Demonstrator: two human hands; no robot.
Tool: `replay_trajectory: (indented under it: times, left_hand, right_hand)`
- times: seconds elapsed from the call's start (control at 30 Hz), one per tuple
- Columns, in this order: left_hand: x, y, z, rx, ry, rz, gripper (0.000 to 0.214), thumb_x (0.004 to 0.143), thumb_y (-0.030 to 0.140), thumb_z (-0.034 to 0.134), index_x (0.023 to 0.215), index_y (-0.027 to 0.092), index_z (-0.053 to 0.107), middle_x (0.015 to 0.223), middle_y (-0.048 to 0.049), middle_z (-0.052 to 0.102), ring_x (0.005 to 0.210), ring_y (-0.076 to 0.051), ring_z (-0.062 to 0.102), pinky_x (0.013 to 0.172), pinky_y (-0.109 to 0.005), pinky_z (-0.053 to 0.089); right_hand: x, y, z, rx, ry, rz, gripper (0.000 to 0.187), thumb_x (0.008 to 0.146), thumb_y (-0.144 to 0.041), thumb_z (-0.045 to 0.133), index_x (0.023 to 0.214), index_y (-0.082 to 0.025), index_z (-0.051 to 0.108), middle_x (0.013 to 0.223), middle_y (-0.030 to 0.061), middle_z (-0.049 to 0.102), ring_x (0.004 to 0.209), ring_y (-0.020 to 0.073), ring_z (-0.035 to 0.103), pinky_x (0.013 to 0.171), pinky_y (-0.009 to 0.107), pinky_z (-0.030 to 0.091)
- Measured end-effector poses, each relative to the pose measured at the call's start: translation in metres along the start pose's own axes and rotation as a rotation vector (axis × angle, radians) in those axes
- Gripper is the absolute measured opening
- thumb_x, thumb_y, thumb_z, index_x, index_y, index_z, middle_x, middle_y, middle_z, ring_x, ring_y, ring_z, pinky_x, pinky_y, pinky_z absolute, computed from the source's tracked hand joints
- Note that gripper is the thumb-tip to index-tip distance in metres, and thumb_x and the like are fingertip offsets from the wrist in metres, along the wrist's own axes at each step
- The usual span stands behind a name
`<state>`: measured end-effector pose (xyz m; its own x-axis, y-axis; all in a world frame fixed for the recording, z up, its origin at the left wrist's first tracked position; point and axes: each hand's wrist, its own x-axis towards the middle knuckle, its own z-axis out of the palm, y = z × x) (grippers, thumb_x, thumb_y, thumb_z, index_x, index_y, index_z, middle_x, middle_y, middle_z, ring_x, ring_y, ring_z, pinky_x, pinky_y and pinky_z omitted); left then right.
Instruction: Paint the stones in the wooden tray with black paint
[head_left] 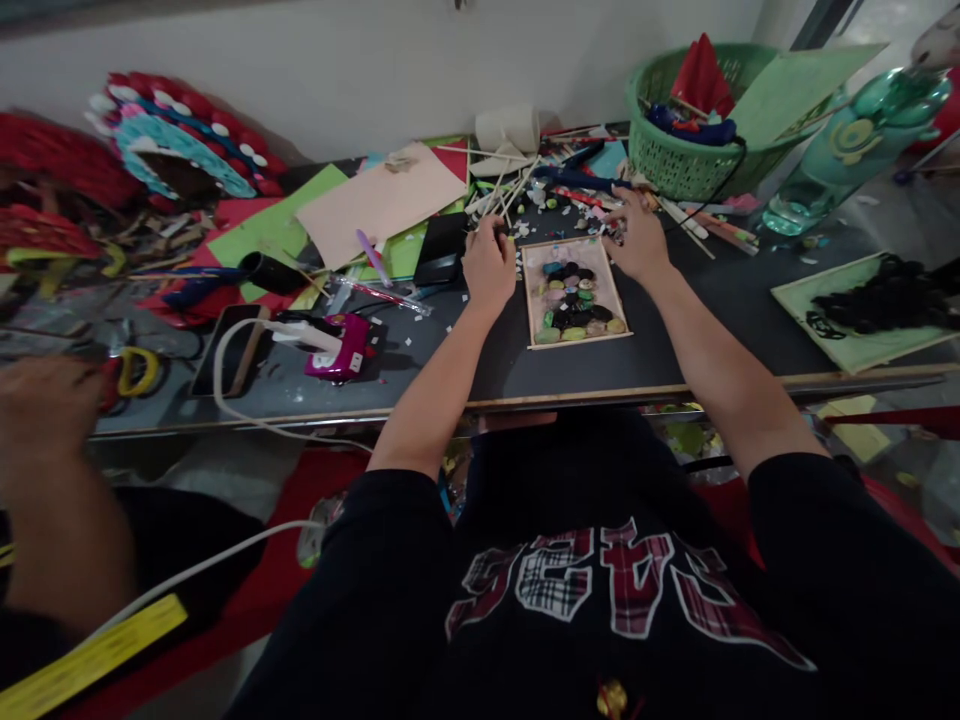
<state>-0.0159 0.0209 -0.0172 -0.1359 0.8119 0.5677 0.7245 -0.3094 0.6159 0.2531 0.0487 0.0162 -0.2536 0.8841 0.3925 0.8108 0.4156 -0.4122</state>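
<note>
A small panel framed with thin wooden strips [536, 300] lies flat on the dark table, with green, black and tan pebbles [574, 300] set in rows on its pale backing. Left of its upper corner is my left hand [491, 265], fingers curled down beside a heap of thin sticks [499, 190]; whatever they hold is hidden. My right hand [637, 238] is at the panel's upper right corner, its fingers bent but apart, with nothing visible between them. Behind the panel, a dark blue tool [581, 180] lies among loose pebbles and scraps.
A green basket [679, 170] and a tilted bottle [825, 160] stand back right. At right lies a pale green board with black material [870, 300]. Coloured paper [382, 205], a purple power adapter [341, 350] with a white cable, and a phone [229, 350] are left. Another person's hand [49, 410] is far left.
</note>
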Motion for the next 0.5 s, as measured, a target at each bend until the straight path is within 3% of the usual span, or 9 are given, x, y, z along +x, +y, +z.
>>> replay_trajectory:
  times: [0.1, 0.2, 0.37, 0.5]
  left_hand:
    - [0.003, -0.008, -0.002, 0.118, -0.066, -0.053, 0.04, 0.101, 0.05, 0.035, 0.115, 0.022, 0.06, 0.115, -0.0138, 0.07, 0.127, -0.032, 0.056, 0.114, -0.051, 0.042]
    - [0.003, -0.014, 0.0, 0.201, -0.154, -0.018, 0.037, 0.1, 0.036, 0.035, 0.119, 0.023, 0.064, 0.116, -0.0123, 0.071, 0.128, -0.03, 0.055, 0.113, -0.05, 0.043]
    - [0.003, -0.022, 0.009, 0.184, -0.075, 0.09, 0.039, 0.09, 0.02, 0.044, 0.117, 0.026, 0.071, 0.134, -0.01, 0.066, 0.131, -0.033, 0.051, 0.113, -0.056, 0.041]
    - [0.007, -0.024, 0.009, 0.109, -0.011, 0.137, 0.029, 0.088, 0.021, 0.049, 0.1, 0.025, 0.075, 0.119, -0.01, 0.071, 0.121, -0.03, 0.057, 0.111, -0.051, 0.044]
  right_hand:
    - [0.001, 0.009, 0.002, 0.007, 0.002, 0.007, 0.07, 0.085, -0.041, 0.064, 0.147, -0.018, 0.041, 0.128, 0.0124, 0.069, 0.135, 0.0341, 0.053, 0.117, 0.055, 0.042]
    - [0.0, 0.011, 0.0, -0.01, 0.033, 0.089, 0.07, 0.083, -0.025, 0.06, 0.149, -0.017, 0.037, 0.122, 0.0102, 0.071, 0.128, 0.0318, 0.058, 0.11, 0.053, 0.048]
    - [-0.003, 0.009, -0.009, -0.072, 0.154, 0.279, 0.073, 0.079, -0.012, 0.053, 0.15, -0.012, 0.037, 0.126, 0.0139, 0.068, 0.122, 0.0334, 0.061, 0.106, 0.056, 0.05]
    - [-0.002, 0.011, -0.005, -0.055, 0.109, 0.108, 0.07, 0.087, -0.024, 0.056, 0.152, -0.016, 0.034, 0.136, 0.0149, 0.065, 0.137, 0.0361, 0.051, 0.115, 0.062, 0.039]
